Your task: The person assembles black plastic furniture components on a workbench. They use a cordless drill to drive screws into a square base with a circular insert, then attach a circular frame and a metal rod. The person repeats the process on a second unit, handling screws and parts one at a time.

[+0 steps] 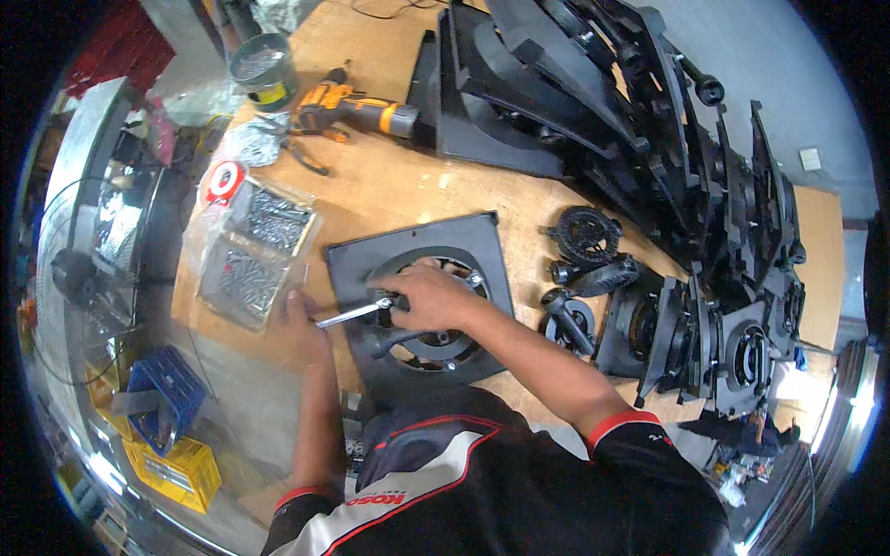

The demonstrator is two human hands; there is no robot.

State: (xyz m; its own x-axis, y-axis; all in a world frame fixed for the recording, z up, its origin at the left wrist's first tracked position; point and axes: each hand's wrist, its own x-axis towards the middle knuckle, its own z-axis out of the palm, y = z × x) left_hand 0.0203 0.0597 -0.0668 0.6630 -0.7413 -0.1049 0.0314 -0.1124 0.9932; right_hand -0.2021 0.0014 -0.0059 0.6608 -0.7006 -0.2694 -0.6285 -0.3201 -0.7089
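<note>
A black square plate [371,248] with a round opening lies at the table's near edge, just in front of me. Inside that opening is a dark ringed part [436,347] with bright bolts around it. My left hand [298,326], partly smeared by motion, grips the handle end of a shiny wrench [354,313]. The wrench's head reaches in over the plate, close to my right fingers. My right hand [434,295] lies over the opening, its fingers curled down around a black piece at the middle, mostly hidden beneath them.
Left of the plate, a divided clear box [243,269] holds many screws, with a red-and-white tape roll [224,182] beside it. An orange-and-black power drill [348,109], pliers [306,157] and a dark tub [263,69] lie farther back. Black plates [519,120] are stacked right, near round black parts [589,236].
</note>
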